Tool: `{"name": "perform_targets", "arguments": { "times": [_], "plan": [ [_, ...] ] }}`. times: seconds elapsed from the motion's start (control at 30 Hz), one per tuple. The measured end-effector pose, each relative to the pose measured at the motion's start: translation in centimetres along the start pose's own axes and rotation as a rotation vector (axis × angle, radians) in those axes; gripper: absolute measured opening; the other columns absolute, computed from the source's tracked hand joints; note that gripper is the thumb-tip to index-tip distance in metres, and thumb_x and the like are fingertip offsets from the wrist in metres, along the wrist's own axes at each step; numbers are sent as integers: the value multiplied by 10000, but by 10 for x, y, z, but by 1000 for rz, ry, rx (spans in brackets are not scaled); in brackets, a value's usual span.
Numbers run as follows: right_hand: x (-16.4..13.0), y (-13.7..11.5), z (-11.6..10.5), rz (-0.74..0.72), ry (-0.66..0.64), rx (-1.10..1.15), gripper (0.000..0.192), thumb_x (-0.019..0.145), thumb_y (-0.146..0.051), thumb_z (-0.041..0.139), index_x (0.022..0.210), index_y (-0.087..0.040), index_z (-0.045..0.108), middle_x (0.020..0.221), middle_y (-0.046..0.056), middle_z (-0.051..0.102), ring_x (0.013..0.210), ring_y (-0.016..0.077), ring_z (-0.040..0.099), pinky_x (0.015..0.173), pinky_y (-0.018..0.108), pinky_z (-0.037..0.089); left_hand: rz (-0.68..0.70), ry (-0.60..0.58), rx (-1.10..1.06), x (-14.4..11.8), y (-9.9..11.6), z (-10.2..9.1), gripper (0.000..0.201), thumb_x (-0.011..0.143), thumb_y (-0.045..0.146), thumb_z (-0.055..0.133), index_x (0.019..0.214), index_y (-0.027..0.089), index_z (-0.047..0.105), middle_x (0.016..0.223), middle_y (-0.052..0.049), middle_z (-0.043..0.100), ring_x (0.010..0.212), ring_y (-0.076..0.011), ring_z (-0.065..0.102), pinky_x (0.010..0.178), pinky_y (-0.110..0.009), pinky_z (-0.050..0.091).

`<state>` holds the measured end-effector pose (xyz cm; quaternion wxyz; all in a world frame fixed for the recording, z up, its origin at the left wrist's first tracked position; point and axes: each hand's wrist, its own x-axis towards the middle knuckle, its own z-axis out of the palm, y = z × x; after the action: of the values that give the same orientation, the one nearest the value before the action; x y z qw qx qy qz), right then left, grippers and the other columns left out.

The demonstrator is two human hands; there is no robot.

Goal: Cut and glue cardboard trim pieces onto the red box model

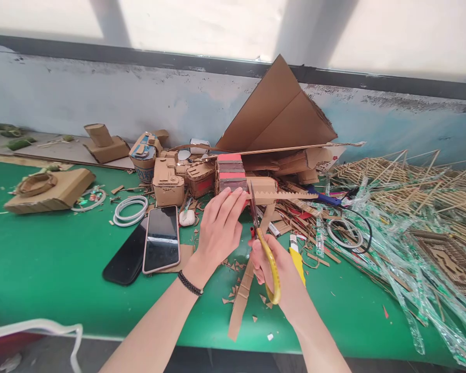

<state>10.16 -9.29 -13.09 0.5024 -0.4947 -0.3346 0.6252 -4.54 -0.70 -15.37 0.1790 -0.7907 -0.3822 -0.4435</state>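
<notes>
My right hand (274,261) is closed on yellow-handled scissors (273,267), whose dark blades point away from me. The blades meet a thin cardboard strip (287,196) with a zigzag edge. My left hand (219,225) pinches the strip's left end, just left of the blades; its thumb and fingertips are partly hidden. Right behind those fingers stands a box with red and brown stripes (232,171). A longer plain cardboard strip (241,305) lies below the scissors among small triangular offcuts (233,290).
Two phones (161,238) lie left of my hands, near a coiled white cable (130,211). A yellow utility knife (296,259) is beside my right hand. Cardboard models (169,181) and a large folded sheet (275,114) stand behind. Wooden sticks and clear plastic wrappers (404,274) pile up on the right.
</notes>
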Motion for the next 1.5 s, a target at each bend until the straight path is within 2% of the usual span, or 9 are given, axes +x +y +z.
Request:
{"name": "perform_targets", "arguments": {
  "times": [0.37,0.7,0.83,1.03,1.2,1.3,1.37,1.47,1.5],
  "plan": [
    [-5,-5,6,8,30,-76,659,647,-802,861,830,-250,551,619,-85,438,480,81,329,445,236,297,-7,-10,-5,0,0,0,804,951,34,478,1712,195,277,1573,-123,612,1540,-292,491,1251,-480,440],
    [-6,1,5,-30,18,-100,577,755,-756,819,873,-259,551,638,-85,393,497,88,306,448,234,261,-7,-18,-3,0,0,-1,789,956,39,479,1706,194,290,1575,-124,610,1546,-288,484,1256,-477,436],
    [-5,6,2,-13,34,-84,577,739,-741,843,882,-258,563,628,-96,380,477,71,259,417,223,240,-8,-12,-7,0,0,0,796,953,35,477,1708,199,285,1570,-123,614,1548,-288,482,1257,-481,435],
    [-6,8,3,-6,22,-59,548,810,-745,786,872,-260,538,585,-105,381,415,69,333,361,198,307,3,0,3,0,0,0,788,949,29,485,1700,189,306,1557,-127,625,1537,-291,495,1248,-477,441],
    [-13,4,3,17,30,-75,572,778,-767,797,853,-259,544,576,-102,401,402,75,350,349,210,336,2,-7,12,-1,0,0,795,949,32,488,1703,195,297,1561,-123,623,1540,-290,493,1248,-479,441],
    [-23,-7,-10,-7,120,-192,570,700,-738,864,856,-253,609,634,-55,529,435,90,398,360,229,361,8,0,21,-1,-1,1,795,944,30,499,1699,193,310,1555,-121,628,1533,-294,500,1248,-478,443],
    [-28,-18,-30,-99,179,-340,522,721,-711,851,865,-250,653,718,9,640,523,142,522,405,254,421,12,8,20,-1,-1,2,790,942,29,504,1693,195,322,1549,-120,633,1531,-294,502,1247,-477,444],
    [-27,-34,-74,-200,264,-633,459,800,-659,779,977,-246,683,909,86,772,797,248,723,677,338,594,14,12,18,-1,-1,2,777,936,23,517,1677,189,352,1537,-126,640,1524,-298,506,1244,-481,448],
    [-25,-38,-90,-203,309,-745,456,800,-642,759,1010,-244,684,935,92,789,818,264,738,699,355,597,13,12,18,-1,-1,3,774,934,20,519,1672,189,360,1535,-127,641,1521,-298,508,1242,-481,452]
  ]
}}
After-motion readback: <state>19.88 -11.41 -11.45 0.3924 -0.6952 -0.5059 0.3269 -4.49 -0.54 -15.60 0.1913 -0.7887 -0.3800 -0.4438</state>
